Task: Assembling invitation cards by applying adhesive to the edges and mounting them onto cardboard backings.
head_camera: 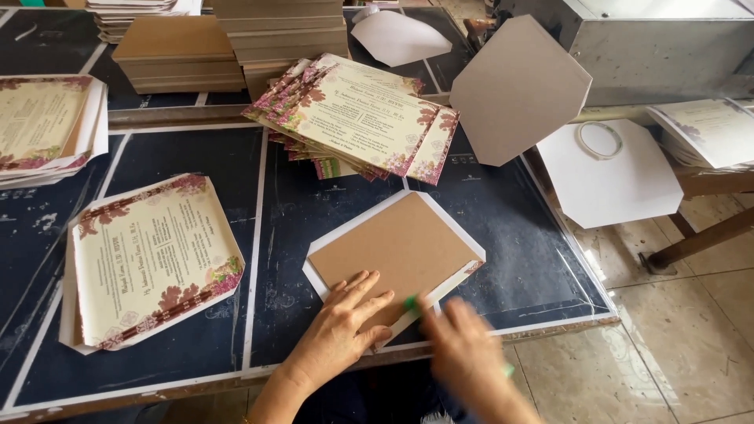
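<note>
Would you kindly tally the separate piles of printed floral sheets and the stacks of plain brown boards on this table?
Piles of printed floral sheets: 3 (left edge, front left, fanned centre)
Stacks of brown boards: 2 ()
Single brown board under the left hand: 1
Total: 6

A brown cardboard sheet (pixel 397 251) lay flat and skewed on a white paper sheet (pixel 316 276) whose lower-right flap was folded up over its edge.
</note>
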